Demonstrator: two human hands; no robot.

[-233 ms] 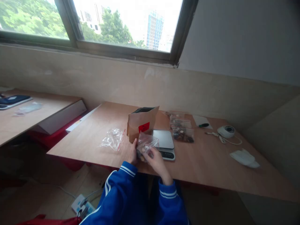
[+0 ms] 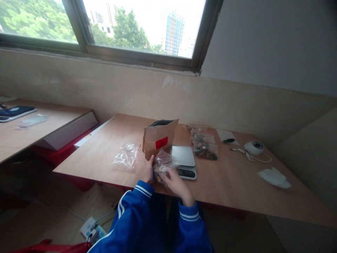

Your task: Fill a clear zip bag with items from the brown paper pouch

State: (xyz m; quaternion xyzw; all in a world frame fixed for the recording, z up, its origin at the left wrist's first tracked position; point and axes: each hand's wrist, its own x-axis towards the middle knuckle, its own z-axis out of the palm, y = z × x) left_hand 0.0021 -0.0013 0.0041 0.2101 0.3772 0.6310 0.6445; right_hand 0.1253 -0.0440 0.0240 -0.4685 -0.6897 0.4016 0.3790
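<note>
Hands meet at the near edge of the brown plywood table (image 2: 237,189). To the left lies an empty crinkled clear plastic zip bag (image 2: 126,155). The left hand (image 2: 150,172) and right hand (image 2: 176,183) both pinch a small clear plastic bag holding brown pieces (image 2: 163,164), fingers clenched on its film. This looks like the sealing or weighing stage; a steady grip seems called for. Behind stands an open brown kraft paper pouch with a red label (image 2: 158,140); rightwards, a flat silver digital scale (image 2: 184,160), then filled clear bags (image 2: 204,144).
</note>
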